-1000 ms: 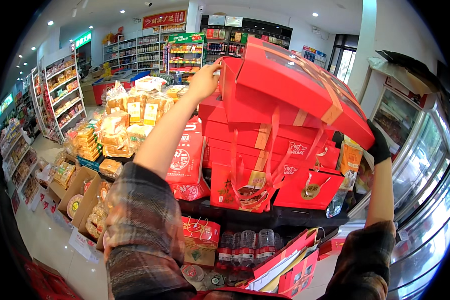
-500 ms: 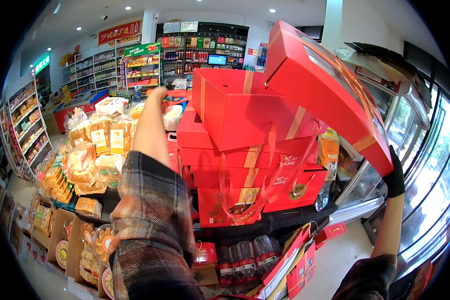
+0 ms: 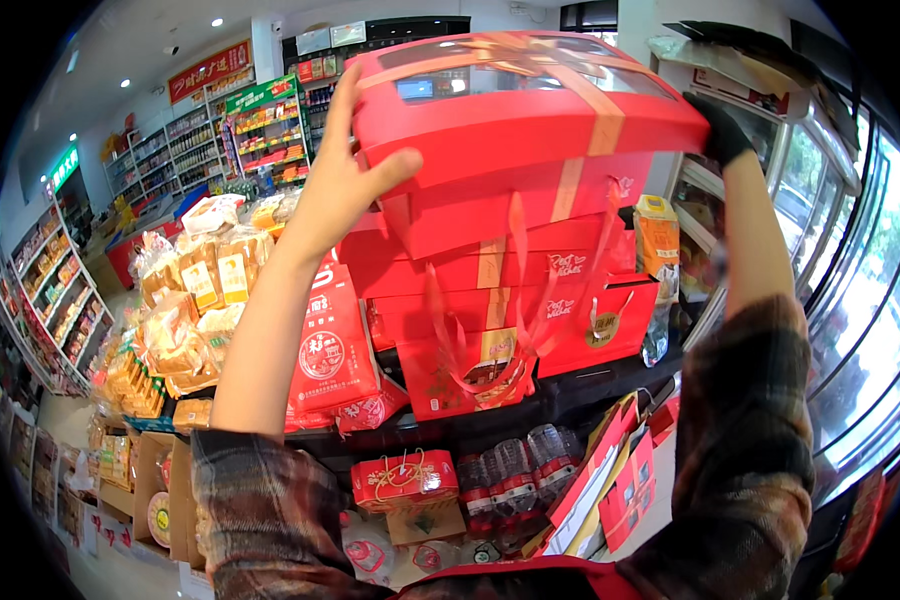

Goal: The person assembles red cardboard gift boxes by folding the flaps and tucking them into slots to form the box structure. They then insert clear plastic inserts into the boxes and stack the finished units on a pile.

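Observation:
A red gift box lid (image 3: 510,128) with clear windows and an orange ribbon bow sits over a red box (image 3: 470,205), slightly tilted. My bare left hand (image 3: 355,190) grips its left corner, with the thumb against the front and the fingers along the end. In a black glove, my right hand (image 3: 722,132) holds the right end, its fingers partly hidden. The lid covers the box's opening; whether it is fully seated I cannot tell. Pink ribbon handles (image 3: 530,270) dangle down the front. More red boxes (image 3: 410,312) are stacked underneath.
Left of the stack stand a red printed bag (image 3: 322,350) and packaged bread (image 3: 198,270). A red gift bag (image 3: 602,325) is at the right. Bottled drinks (image 3: 515,475) and a small red carton (image 3: 403,478) lie below. Glass-door coolers (image 3: 795,190) line the right side.
The lid has swung from a steep tilt at the right to nearly level over the box. My left hand has come back from beyond the box onto the lid's corner; my right hand has risen.

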Demonstrator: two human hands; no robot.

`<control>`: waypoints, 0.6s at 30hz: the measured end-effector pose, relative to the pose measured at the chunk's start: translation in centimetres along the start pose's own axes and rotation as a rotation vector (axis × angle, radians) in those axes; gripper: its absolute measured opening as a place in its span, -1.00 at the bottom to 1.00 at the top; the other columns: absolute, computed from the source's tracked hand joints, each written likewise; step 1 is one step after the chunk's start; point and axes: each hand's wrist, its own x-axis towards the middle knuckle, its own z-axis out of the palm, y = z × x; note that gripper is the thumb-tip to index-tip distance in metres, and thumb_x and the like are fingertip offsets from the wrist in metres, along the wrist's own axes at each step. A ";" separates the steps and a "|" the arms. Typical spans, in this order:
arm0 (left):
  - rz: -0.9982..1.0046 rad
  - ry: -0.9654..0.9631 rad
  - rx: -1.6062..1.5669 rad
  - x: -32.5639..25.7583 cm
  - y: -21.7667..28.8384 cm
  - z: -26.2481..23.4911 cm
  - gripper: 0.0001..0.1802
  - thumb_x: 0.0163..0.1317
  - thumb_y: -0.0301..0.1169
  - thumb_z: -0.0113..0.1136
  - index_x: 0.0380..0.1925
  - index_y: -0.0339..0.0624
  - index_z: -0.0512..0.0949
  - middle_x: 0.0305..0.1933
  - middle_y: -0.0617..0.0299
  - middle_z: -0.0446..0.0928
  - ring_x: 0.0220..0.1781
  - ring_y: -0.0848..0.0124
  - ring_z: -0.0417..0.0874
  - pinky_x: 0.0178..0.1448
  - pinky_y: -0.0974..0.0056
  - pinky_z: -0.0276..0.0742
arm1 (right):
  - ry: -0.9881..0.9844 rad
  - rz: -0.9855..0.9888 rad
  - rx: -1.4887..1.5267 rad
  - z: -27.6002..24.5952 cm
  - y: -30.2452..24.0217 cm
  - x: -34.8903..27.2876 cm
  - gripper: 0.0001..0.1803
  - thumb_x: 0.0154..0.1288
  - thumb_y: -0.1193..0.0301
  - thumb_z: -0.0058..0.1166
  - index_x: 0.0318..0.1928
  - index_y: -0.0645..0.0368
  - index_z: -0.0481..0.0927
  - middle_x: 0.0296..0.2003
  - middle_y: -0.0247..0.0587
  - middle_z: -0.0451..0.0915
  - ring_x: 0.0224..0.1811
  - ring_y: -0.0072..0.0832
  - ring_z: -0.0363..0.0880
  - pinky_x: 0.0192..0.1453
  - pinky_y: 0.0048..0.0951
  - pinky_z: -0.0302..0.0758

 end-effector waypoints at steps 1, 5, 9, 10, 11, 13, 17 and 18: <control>0.006 0.006 0.041 -0.1 1.0 0.1 0.08 -0.01 0.17 0.21 0.36 -0.06 -0.12 0.37 -0.07 0.03 0.43 0.17 -0.01 0.40 0.11 -0.01 | 0.039 0.061 0.030 1.3 -0.3 0.6 -0.69 0.23 0.24 0.08 -0.16 0.22 0.52 -0.25 -0.19 0.62 -0.29 -0.44 0.61 -0.09 -0.40 0.54; 0.010 0.101 0.174 -0.7 0.3 0.4 -0.06 -0.04 -0.12 0.37 0.29 -0.18 0.11 0.34 0.02 0.13 0.37 0.23 0.14 0.37 0.19 0.08 | -0.395 -0.039 0.467 0.3 -0.5 3.0 -0.68 0.26 0.29 0.04 -0.08 0.24 0.45 -0.14 -0.11 0.56 -0.09 -0.36 0.54 0.10 -0.32 0.45; 0.040 0.173 0.289 2.3 -0.7 1.6 -0.47 0.06 -0.33 0.25 0.06 -0.18 0.38 0.22 0.02 0.25 0.29 0.21 0.25 0.32 0.20 0.15 | -0.280 -0.111 0.677 0.6 1.1 6.5 -0.65 0.21 0.40 0.06 0.00 0.20 0.40 -0.08 -0.14 0.52 0.02 -0.35 0.46 0.18 -0.29 0.38; 0.016 0.159 0.335 3.1 -1.1 1.7 -0.47 0.07 -0.31 0.24 0.06 -0.19 0.38 0.21 0.01 0.26 0.28 0.21 0.26 0.32 0.20 0.15 | -0.227 -0.151 0.608 0.3 2.2 7.1 -0.65 0.21 0.38 0.06 0.00 0.14 0.42 -0.08 -0.19 0.52 0.01 -0.40 0.46 0.17 -0.28 0.36; -0.015 0.147 0.394 3.5 -1.8 1.2 -0.47 0.07 -0.30 0.24 0.06 -0.19 0.38 0.20 0.01 0.27 0.28 0.20 0.26 0.32 0.20 0.14 | -0.138 -0.228 0.294 1.7 4.3 6.5 -0.62 0.22 0.18 0.00 0.01 0.02 0.44 -0.10 -0.30 0.52 -0.02 -0.47 0.44 0.10 -0.29 0.35; -0.070 0.177 0.387 4.6 -3.3 1.9 -0.43 0.09 -0.28 0.23 0.10 -0.21 0.33 0.19 0.01 0.27 0.27 0.19 0.26 0.32 0.19 0.14 | 0.028 -0.115 -0.184 0.2 7.2 8.3 -0.48 0.17 -0.12 -0.04 0.02 -0.11 0.48 -0.13 -0.41 0.52 -0.08 -0.56 0.42 -0.01 -0.35 0.32; -0.128 0.252 0.406 3.3 -0.3 4.5 -0.27 0.00 -0.34 0.28 0.19 -0.19 0.19 0.22 0.04 0.23 0.28 0.22 0.25 0.32 0.18 0.15 | 0.060 -0.312 -0.252 0.9 12.9 8.8 -0.34 0.31 -0.09 -0.18 0.09 0.27 0.43 -0.02 -0.18 0.51 0.00 -0.50 0.42 0.12 -0.49 0.30; -0.101 0.225 0.420 3.4 0.7 4.9 -0.24 -0.03 -0.35 0.31 0.19 -0.19 0.19 0.22 0.02 0.23 0.29 0.20 0.23 0.33 0.17 0.14 | 0.082 -0.310 -0.289 0.7 13.0 9.0 -0.34 0.31 -0.09 -0.18 0.08 0.27 0.44 -0.03 -0.17 0.52 -0.01 -0.50 0.43 0.11 -0.49 0.30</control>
